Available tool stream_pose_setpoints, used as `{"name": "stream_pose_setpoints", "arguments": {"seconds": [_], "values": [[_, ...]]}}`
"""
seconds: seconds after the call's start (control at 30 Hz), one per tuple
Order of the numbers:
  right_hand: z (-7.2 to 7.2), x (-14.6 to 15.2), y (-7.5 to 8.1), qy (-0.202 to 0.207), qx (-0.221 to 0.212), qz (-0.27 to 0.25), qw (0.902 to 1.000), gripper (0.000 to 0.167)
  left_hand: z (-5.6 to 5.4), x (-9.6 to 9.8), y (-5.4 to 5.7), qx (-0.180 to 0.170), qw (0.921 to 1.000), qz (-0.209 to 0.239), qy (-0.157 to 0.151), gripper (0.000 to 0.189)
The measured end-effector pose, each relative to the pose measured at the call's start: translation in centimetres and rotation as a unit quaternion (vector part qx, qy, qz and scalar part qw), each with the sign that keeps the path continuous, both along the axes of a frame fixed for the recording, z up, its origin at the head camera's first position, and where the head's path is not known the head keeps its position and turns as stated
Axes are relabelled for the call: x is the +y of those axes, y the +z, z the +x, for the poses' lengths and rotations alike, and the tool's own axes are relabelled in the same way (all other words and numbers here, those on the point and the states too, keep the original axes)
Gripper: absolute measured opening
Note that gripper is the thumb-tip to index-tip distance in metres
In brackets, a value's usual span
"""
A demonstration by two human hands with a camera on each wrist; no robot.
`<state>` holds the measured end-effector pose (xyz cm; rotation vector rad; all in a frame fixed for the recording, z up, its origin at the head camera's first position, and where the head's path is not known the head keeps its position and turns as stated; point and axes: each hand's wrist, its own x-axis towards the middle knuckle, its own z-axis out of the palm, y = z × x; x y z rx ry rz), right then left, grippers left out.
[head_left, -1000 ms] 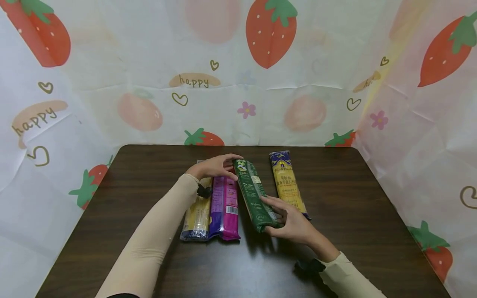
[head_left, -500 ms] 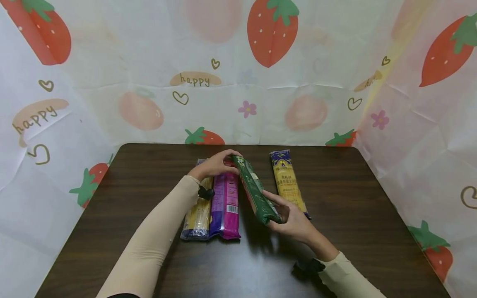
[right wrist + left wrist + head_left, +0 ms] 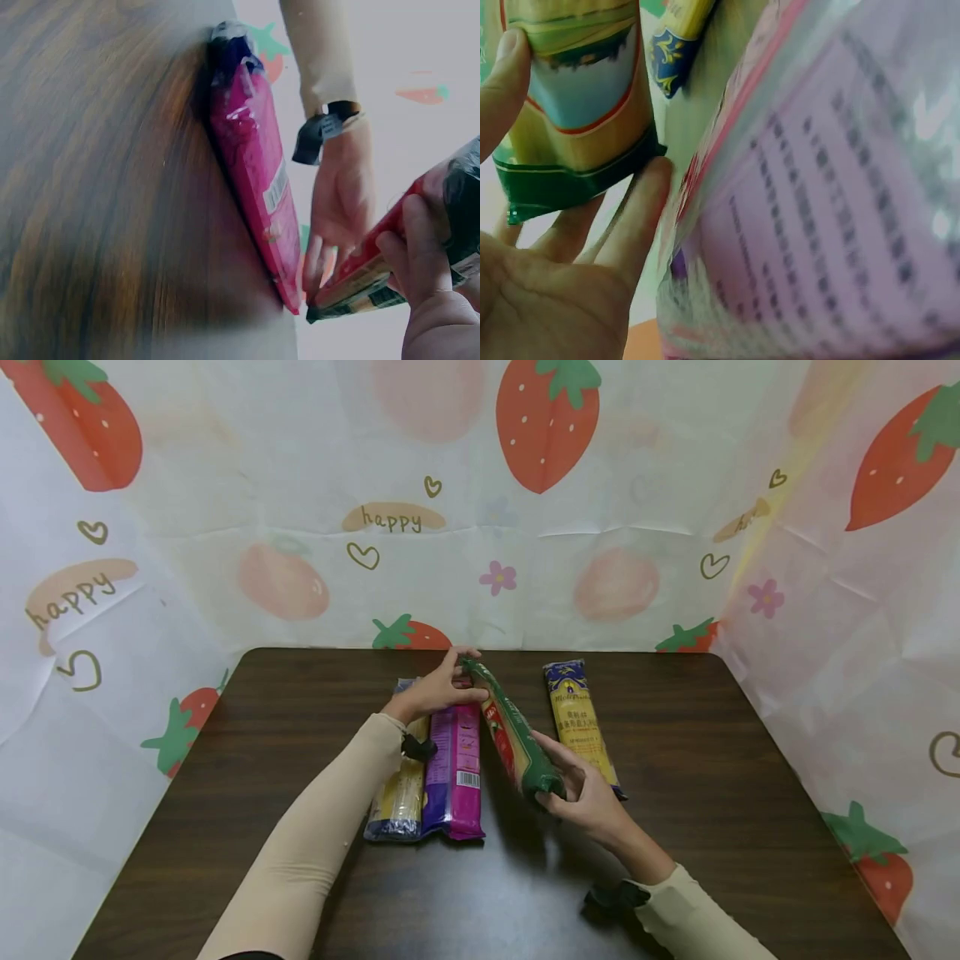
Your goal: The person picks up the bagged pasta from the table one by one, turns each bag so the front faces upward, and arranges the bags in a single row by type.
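green packet (image 3: 519,737) is up off the table (image 3: 420,902), turned on its edge; left hand (image 3: 435,689) pinches the far end between thumb and fingers, right hand (image 3: 588,792) grips the near end. magenta packet (image 3: 455,768) lies beside a clear yellow packet (image 3: 399,802) on the left, blue-topped yellow packet (image 3: 579,718) on the right.

We held forward: sleeved arms (image 3: 300,835), two; left hand (image 3: 432,692), one, farther out; right hand (image 3: 591,800), one, nearer; both gripping.
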<state>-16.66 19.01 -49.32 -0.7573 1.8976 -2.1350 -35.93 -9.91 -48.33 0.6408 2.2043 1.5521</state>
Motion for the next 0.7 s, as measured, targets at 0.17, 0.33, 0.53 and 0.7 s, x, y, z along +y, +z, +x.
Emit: {"name": "stream_pose_setpoints", "arguments": {"seconds": [0.17,0.33,0.53,0.7], "values": [[0.12,-0.30,0.18,-0.029,-0.007,-0.012,0.9995,0.078,0.39,-0.02,-0.09,-0.018,0.9993,-0.007,0.032,0.090],[0.27,-0.58,0.44,-0.048,-0.023,-0.029,0.9982,0.079,0.09,-0.05,-0.32,-0.015,0.9997,0.014,0.012,0.075],[0.42,-0.61,0.69,-0.049,-0.058,-0.075,0.9943,0.079,-0.12,-0.45,-0.64,-0.049,0.9976,0.048,-0.005,0.082],[0.33,-0.65,0.82,-0.043,-0.072,-0.098,0.9917,0.079,-0.05,-0.73,-0.66,-0.044,0.9987,0.027,0.006,0.085]]}}
